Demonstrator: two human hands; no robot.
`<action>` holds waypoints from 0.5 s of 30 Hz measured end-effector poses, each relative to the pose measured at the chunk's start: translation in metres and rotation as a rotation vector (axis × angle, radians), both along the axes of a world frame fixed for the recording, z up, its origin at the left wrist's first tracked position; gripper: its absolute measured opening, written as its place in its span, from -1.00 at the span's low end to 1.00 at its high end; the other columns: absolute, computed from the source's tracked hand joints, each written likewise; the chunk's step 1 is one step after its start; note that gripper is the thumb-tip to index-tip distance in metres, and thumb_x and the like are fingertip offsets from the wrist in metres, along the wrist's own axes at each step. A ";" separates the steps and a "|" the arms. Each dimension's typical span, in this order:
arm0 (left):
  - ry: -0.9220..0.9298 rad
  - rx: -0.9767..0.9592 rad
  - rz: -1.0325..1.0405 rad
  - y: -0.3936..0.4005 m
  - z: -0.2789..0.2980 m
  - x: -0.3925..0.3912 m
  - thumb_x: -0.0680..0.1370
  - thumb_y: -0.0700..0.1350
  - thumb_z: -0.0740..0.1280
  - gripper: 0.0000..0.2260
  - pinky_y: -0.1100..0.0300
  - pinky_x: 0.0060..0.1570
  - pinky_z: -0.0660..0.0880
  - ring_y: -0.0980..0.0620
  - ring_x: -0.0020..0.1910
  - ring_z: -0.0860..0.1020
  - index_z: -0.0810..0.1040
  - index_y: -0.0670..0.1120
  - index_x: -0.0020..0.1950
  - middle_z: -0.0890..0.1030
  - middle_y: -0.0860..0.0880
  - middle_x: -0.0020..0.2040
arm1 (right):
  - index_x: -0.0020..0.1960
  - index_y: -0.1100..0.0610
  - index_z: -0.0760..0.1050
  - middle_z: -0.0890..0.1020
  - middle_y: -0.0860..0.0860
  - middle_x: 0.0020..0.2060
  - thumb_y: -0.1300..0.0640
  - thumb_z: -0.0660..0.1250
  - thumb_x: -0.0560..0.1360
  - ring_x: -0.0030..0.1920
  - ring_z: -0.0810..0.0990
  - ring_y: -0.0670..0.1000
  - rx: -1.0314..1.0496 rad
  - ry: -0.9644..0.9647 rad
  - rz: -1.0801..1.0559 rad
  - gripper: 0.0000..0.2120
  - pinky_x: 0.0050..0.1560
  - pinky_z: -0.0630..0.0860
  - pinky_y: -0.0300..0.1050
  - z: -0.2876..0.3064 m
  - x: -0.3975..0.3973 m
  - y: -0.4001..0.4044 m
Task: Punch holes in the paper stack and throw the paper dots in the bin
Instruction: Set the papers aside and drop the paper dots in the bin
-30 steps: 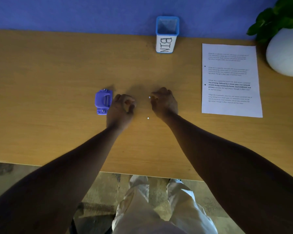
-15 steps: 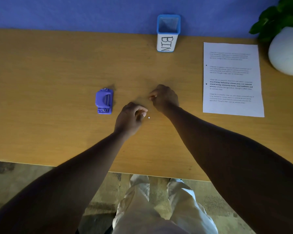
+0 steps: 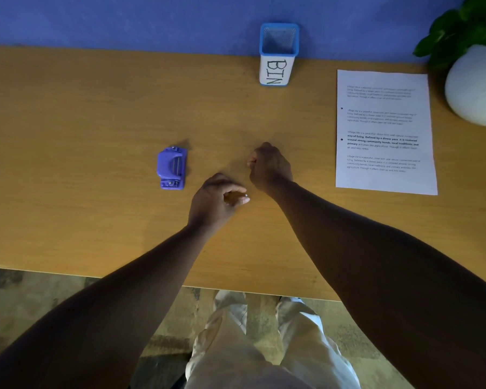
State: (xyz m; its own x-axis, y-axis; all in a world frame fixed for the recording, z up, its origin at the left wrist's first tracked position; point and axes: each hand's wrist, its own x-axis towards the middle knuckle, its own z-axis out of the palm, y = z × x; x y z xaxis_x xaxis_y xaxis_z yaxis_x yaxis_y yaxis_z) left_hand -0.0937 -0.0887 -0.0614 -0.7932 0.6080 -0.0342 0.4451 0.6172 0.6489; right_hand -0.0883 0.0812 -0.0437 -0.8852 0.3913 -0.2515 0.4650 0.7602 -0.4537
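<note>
From the head view we look down on a wooden desk (image 3: 96, 122) set against a blue wall. Our left hand (image 3: 216, 200) rests near the middle of the desk with its thumb and forefinger pinched together at the tips, and 1 tiny white paper dot (image 3: 246, 195) shows right at that pinch; we cannot tell whether the dot is gripped or only touched against the desk. Our right hand (image 3: 270, 167) sits just beyond and to the right of the left, curled into a loose fist with the fingertips tucked in toward the thumb; we cannot tell whether it has anything inside. The purple hole punch (image 3: 171, 167) lies flat on the desk to the left of both hands, apart from them. The paper stack (image 3: 383, 130) lies flat on the right side, well clear of the hands, with 2 dark holes along its left margin. The blue bin (image 3: 277, 54), labelled BIN, stands upright at the far edge against the wall. A white pot (image 3: 474, 85) with a green plant sits at the far right corner.
</note>
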 end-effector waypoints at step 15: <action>0.022 -0.113 0.006 0.012 0.004 0.010 0.51 -0.10 0.43 -0.98 0.21 -0.20 0.52 0.15 -0.14 0.55 0.65 0.00 -0.08 0.58 0.09 -0.04 | 0.09 0.15 0.57 0.50 0.06 0.12 0.19 0.29 0.56 0.16 0.48 0.07 0.023 0.049 0.011 -0.86 0.06 0.48 -0.04 -0.008 0.002 -0.002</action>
State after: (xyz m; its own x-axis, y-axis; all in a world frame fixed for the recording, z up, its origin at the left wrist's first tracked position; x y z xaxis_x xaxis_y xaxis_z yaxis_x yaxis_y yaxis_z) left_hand -0.0842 -0.0762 -0.0573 -0.7981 0.5965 -0.0852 0.4544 0.6887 0.5649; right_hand -0.0864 0.0797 -0.0516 -0.9004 0.3869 -0.1991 0.4345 0.7757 -0.4577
